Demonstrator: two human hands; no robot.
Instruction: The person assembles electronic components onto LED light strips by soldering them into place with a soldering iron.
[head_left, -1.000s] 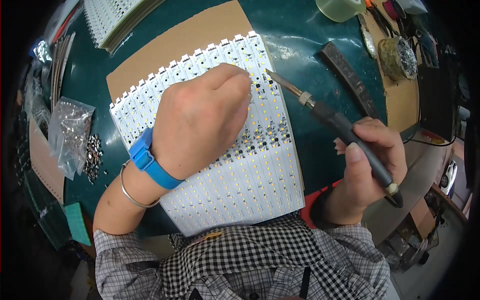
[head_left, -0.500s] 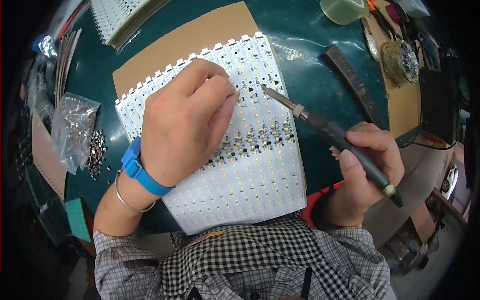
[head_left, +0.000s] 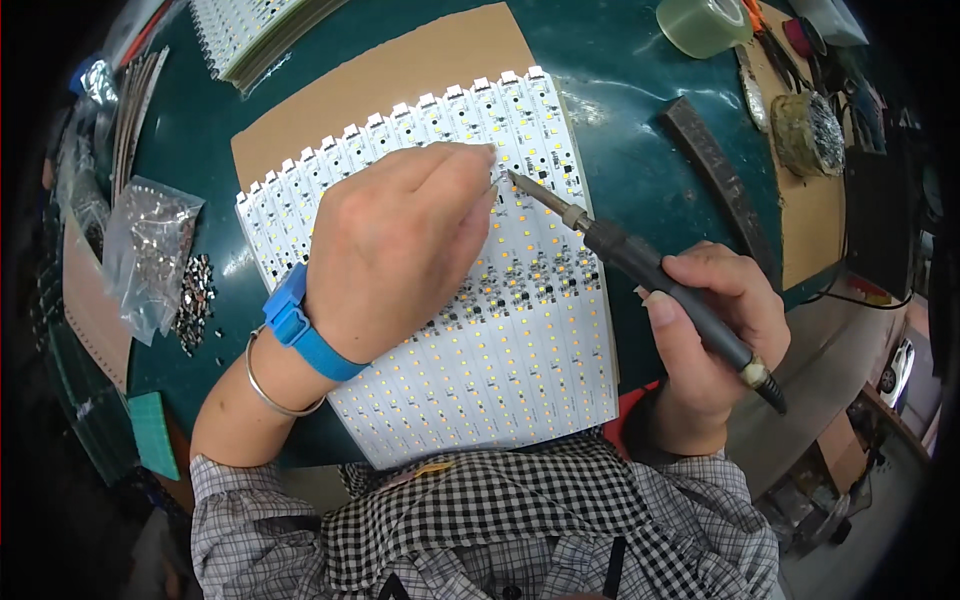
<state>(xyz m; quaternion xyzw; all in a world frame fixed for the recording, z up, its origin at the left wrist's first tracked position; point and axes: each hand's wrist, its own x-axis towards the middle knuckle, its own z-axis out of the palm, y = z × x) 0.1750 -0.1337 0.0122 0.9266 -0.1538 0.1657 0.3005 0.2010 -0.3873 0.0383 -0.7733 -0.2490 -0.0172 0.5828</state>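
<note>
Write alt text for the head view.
The person's right grip holds a dark-handled soldering iron over a white circuit panel dotted yellow, its metal tip near the left grip. Small metallic pieces lie beside a clear plastic bag on the green table.

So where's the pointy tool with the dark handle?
In the head view, the soldering iron is right of centre in the right hand, its tip beside the left hand, over the white LED boards.
</note>
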